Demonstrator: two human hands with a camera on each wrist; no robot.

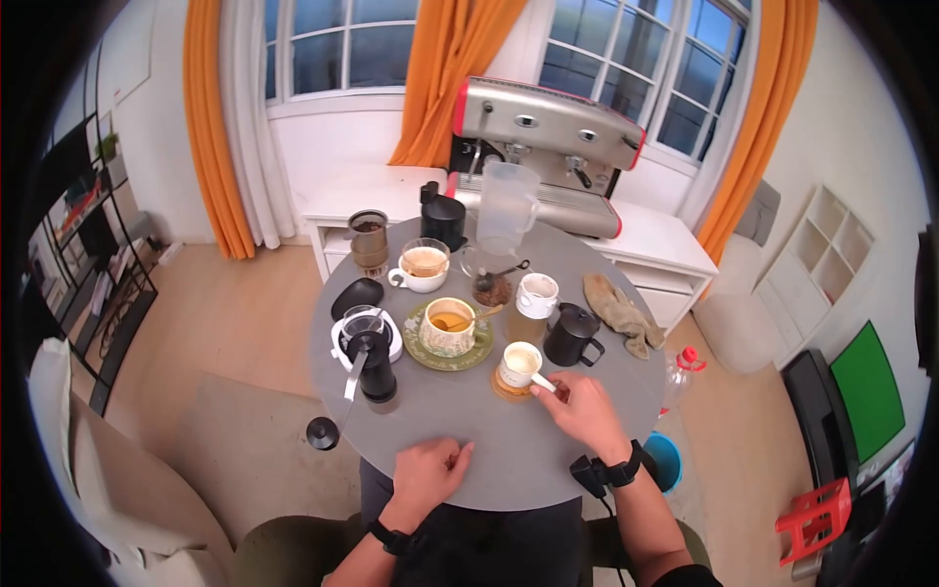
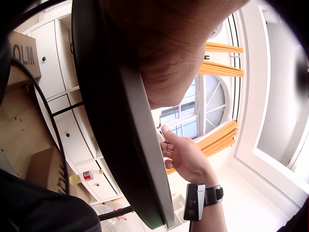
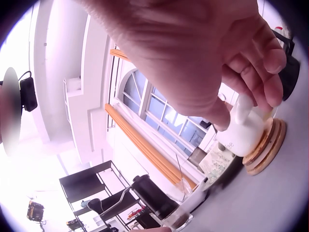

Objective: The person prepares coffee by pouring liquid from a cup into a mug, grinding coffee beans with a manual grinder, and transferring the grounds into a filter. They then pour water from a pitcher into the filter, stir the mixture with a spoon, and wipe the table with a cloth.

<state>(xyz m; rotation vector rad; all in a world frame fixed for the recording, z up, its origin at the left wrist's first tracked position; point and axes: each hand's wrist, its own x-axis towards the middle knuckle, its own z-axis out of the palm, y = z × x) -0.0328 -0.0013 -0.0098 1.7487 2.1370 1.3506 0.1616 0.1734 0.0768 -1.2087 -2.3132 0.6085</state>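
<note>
My right hand [image 1: 587, 411] pinches the handle of a small white cup [image 1: 519, 362] between thumb and fingers. That cup stands upright on a round wooden coaster [image 3: 276, 147], near the front right of the grey table. My left hand [image 1: 427, 476] rests at the table's near edge, loosely curled and holding nothing. Left of the white cup is a patterned cup [image 1: 448, 338] with amber liquid and a spoon, on a green saucer [image 1: 442, 362]. A black lidded pitcher [image 1: 571, 338] stands just behind my right hand.
On the left are a black hand grinder [image 1: 376, 372] and a white scale [image 1: 394, 339]. Behind stand a cup of foamy coffee [image 1: 424, 266], a clear plastic jug [image 1: 504, 210] and a white-topped glass [image 1: 536, 298]. A cloth [image 1: 621, 311] lies at the right edge.
</note>
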